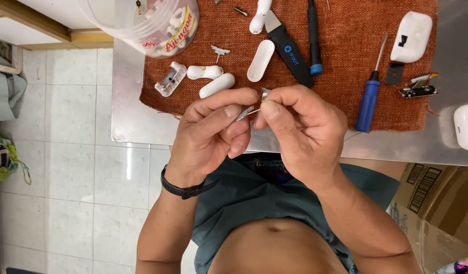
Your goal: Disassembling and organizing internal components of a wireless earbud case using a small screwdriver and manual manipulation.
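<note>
Both my hands meet above the near edge of a metal table (pixel 130 116). My left hand (pixel 211 129) pinches a thin metal tool (pixel 244 112) between thumb and fingers. My right hand (pixel 300 127) pinches a tiny silvery part (pixel 265 93) at the fingertips, touching the tool's tip. A black band sits on my left wrist (pixel 186 190). Just beyond the hands, on a rust-orange cloth (pixel 345 35), lie white earbud shells (pixel 216 85) and an opened white casing piece (pixel 170 78).
On the cloth lie a black-handled pry tool (pixel 290 50), a black screwdriver with a blue collar (pixel 313 38), a blue-handled screwdriver (pixel 368 101), a white case (pixel 411 36) and a small circuit board (pixel 418 91). A clear plastic tub (pixel 147 23) stands far left. Cardboard box (pixel 437 198) at lower right.
</note>
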